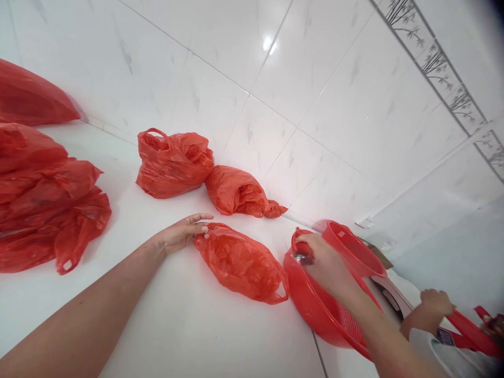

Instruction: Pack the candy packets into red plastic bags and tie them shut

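My left hand (185, 232) pinches the near-left rim of a red plastic bag (244, 262), with some fingers stretched out past it. The bag lies on its side on the white surface, its mouth spread and crumpled inside. Over the rim of a red plastic basin (315, 310), my right hand (325, 260) is closed around a small red-handled tool (305, 252) with a shiny metal part. Motion blur and the fingers hide what kind of tool it is. Inside the basin, a red perforated basket (350, 317) shows partly behind my forearm.
Two bunched red bags (175, 163) (236, 191) rest against the tiled wall (236, 47). More red bags (43, 194) are heaped at left. Behind the basin stands another red basket (354, 247). At lower right, a co-worker's hand (437, 303) grips something red.
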Tool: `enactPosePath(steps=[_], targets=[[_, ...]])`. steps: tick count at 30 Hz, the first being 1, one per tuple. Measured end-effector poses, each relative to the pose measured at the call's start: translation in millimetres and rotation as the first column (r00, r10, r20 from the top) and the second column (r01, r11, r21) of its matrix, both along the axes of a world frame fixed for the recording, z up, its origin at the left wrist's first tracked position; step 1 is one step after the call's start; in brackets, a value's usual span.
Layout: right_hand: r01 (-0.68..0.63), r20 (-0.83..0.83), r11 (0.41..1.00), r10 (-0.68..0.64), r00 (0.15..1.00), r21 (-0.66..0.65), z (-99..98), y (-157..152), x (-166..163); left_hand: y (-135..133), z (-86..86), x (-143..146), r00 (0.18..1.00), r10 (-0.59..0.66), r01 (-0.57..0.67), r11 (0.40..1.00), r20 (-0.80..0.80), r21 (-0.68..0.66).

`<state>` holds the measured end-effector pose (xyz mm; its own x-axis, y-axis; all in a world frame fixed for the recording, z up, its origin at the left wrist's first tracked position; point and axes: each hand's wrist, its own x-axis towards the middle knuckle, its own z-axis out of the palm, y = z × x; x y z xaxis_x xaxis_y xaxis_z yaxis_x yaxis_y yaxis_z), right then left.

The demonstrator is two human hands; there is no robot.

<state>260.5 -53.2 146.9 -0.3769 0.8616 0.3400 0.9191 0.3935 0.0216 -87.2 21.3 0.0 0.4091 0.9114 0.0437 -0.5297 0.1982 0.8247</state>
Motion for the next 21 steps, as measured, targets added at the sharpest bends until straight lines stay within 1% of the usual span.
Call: enactPosePath(steps=[2, 4, 5, 7, 10, 12, 13, 17, 19, 21], targets=[[-0.147, 0.037, 0.986, 0.15, 0.988, -0.083, -9.2, -3, -31, 0, -0.8, 0, 1.0, -0.007, 0.007, 1.0, 0.004, 0.007], [-0.268, 0.073, 0.953, 0.28, 0.957, -0.141, -25.1, 2, -57, 0, -1.4, 0, 1.0, -0.013, 0.012, 1.0, 0.011, 0.013], [-0.298, 0.089, 0.939, 0.317, 0.944, -0.172, -34.1, 6, -67, 0, -1.8, 0, 1.0, -0.016, 0.016, 1.0, 0.014, 0.016], [-0.3, 0.115, 0.926, 0.332, 0.936, -0.23, -50.7, 19, -82, 0, -2.4, 0, 0.999, -0.027, 0.026, 0.999, 0.019, 0.02], [-0.245, 0.13, 0.926, 0.291, 0.948, -0.288, -64.2, 35, -92, 1, -3.2, -1, 0.999, -0.035, 0.034, 0.999, 0.022, 0.032], [-0.22, 0.109, 0.934, 0.26, 0.96, -0.282, -63.4, 40, -91, 2, -3.7, -2, 0.999, -0.033, 0.031, 0.999, 0.03, 0.042], [-0.208, 0.09, 0.943, 0.238, 0.967, -0.258, -60.5, 39, -89, 2, -3.8, -2, 0.999, -0.03, 0.028, 0.999, 0.033, 0.043], [-0.111, 0.018, 0.99, 0.113, 0.993, -0.086, -41.5, 19, -65, 3, -2.8, -3, 0.999, -0.004, 0.003, 1.0, 0.035, 0.023], [-0.032, 0.005, 0.999, 0.032, 0.999, -0.024, -34.0, 4, -45, 2, -1.7, -2, 0.999, 0.007, -0.008, 1.0, 0.033, 0.016], [0.069, 0.008, 0.998, -0.069, 0.998, 0.006, -31.8, -13, -22, 1, -0.5, -2, 0.999, 0.008, -0.009, 1.0, 0.033, 0.016]])
